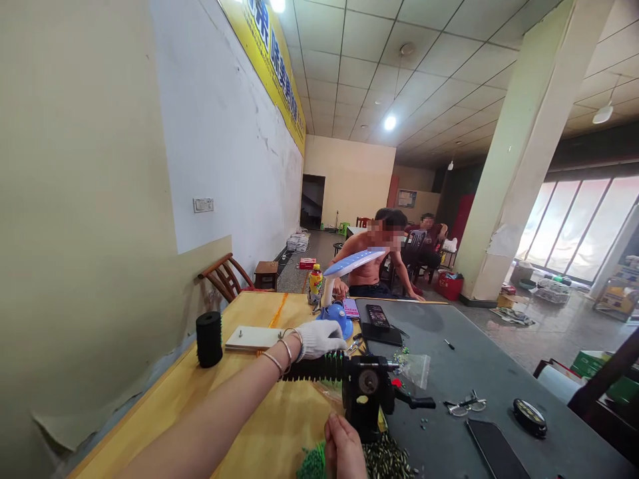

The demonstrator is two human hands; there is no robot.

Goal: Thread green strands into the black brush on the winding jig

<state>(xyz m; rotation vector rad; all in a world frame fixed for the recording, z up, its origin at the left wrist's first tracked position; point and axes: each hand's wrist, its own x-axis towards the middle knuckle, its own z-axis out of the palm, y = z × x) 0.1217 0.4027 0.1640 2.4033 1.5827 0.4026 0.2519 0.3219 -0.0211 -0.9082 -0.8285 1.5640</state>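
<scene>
My left hand [322,338], in a white glove with bracelets at the wrist, lies over a black ridged roller [304,370], its fingers curled down on the far side. The roller joins a black hand-cranked machine [368,392] whose crank handle [423,403] points right. Below the machine my bare right hand [344,446] is closed, thumb against the fingers; what it pinches, if anything, is hidden. A bundle of green strands [312,462] lies beside it on the left. On its right is a heap of small dark shiny pieces [387,459].
A black spool [208,339] and a white board [253,338] stand on the table's left. Behind the machine are a blue lamp [335,320] and a bottle [315,285]. Phones, glasses [465,403] and a round black case [530,418] lie right. A person [367,269] sits across.
</scene>
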